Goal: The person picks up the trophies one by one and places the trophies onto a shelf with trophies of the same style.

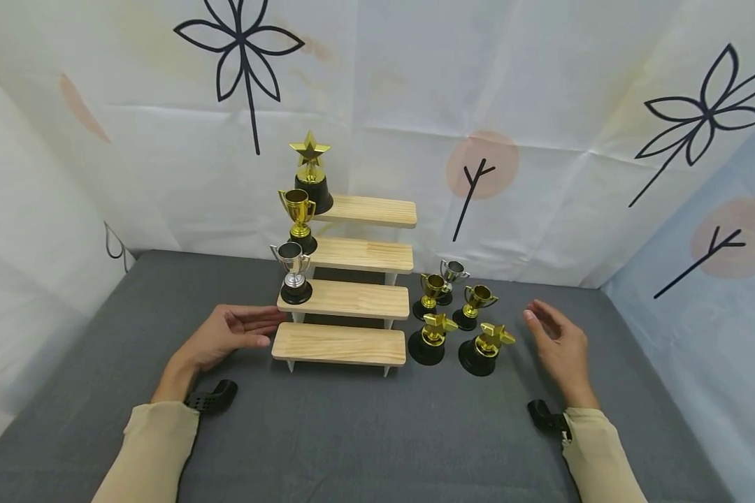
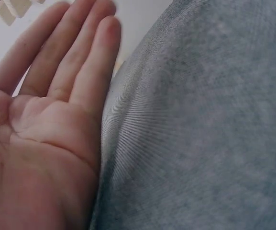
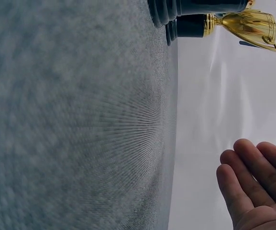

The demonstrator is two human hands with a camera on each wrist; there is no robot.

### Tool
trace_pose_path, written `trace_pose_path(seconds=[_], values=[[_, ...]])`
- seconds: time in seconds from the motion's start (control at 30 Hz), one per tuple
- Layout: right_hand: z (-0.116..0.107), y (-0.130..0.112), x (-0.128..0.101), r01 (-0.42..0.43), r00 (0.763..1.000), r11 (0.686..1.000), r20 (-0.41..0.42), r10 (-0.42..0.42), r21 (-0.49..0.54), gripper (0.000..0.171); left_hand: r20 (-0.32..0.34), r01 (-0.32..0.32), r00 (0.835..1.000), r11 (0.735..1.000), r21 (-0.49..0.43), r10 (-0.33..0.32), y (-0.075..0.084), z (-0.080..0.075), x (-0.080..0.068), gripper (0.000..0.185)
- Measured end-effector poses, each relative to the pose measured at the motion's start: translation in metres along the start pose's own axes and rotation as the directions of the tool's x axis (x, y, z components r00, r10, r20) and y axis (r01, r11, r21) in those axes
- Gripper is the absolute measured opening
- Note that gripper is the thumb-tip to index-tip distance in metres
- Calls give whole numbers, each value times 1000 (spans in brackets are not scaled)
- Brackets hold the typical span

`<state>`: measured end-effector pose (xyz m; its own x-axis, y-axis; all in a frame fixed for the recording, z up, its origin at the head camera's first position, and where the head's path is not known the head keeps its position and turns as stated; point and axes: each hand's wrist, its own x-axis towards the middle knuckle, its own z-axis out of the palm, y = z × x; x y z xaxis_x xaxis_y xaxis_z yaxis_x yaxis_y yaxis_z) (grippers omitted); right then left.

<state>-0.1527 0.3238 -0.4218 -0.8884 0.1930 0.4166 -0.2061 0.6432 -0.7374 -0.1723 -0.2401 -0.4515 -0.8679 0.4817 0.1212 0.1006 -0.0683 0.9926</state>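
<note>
My left hand (image 1: 226, 335) rests palm-up on the grey table (image 1: 352, 433), fingers (image 2: 75, 52) straight and relaxed, holding nothing; its fingertips lie just beside the left end of the bottom step of the wooden stepped stand (image 1: 340, 344). My right hand (image 1: 560, 346) hovers on edge over the table, fingers (image 3: 245, 177) loosely extended and empty, palm turned toward the cluster of trophies.

That cluster stands on the table between the stand and my right hand: two gold star trophies (image 1: 486, 347) in front, two gold cup trophies (image 1: 475, 306) behind them, and a small silver cup (image 1: 453, 274) at the back. All stand upright, long axis vertical. The nearest star trophy lies just to the left of my right fingertips, slightly toward me, so the right hand is clearly the nearer one; the left is blocked by the stand.

On the stand's left ends sit a silver cup trophy (image 1: 293, 272), a gold cup (image 1: 298, 216) and a star trophy (image 1: 311, 171) on successive steps; the bottom step is bare.
</note>
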Motion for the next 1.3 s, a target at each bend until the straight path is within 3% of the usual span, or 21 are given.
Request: trace_pose_path(seconds=[0.23, 0.57, 0.83, 1.03, 1.3], values=[[-1, -2, -1, -22, 1000, 1000, 18, 21, 17, 40, 110, 2, 994, 1000, -27, 1, 1, 0, -2, 64], [-2, -5, -3, -29, 999, 1000, 16, 29, 10, 41, 95, 32, 995, 997, 73, -39, 1, 4, 2, 69], [-5, -16, -1, -12, 999, 999, 52, 10, 37, 37, 96, 12, 995, 999, 53, -17, -3, 2, 1, 67], [-15, -28, -1, -11, 981, 982, 193, -26, 191, 33, 107, -6, 994, 999, 33, 3, -4, 1, 1, 68], [-20, -38, -2, -6, 921, 977, 382, -78, 213, 36, 109, 8, 994, 999, 34, -12, -4, 2, 1, 69]])
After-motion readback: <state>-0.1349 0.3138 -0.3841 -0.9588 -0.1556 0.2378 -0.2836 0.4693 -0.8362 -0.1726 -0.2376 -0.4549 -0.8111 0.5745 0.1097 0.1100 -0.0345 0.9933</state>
